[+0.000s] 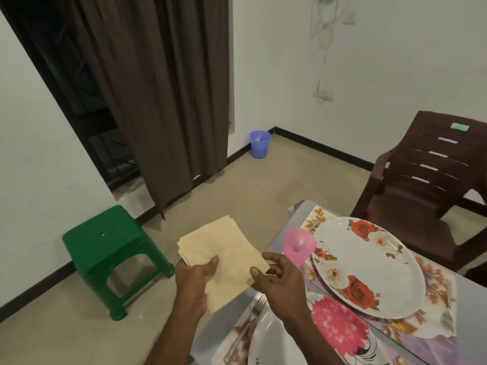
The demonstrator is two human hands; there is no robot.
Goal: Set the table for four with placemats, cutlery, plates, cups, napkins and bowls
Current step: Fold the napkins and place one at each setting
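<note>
— Head view: which way do the napkins (224, 256) lie?

— Tilted, long axis from near right to far left, fanned corners at the far end, held in the air over the floor just left of the desk (469, 299).

— And your hands?

— My left hand (196, 277) clasps the stack's near-left edge, thumb on top. My right hand (279, 275) is half open, thumb and fingertips pinching the right corner beside the pink cup (299, 246).

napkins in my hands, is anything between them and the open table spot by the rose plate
Yes, the pink cup stands at the table's near edge, between the napkins and the rose plate. Otherwise nothing visible blocks the way; both hands hold the stack over the floor.
</note>
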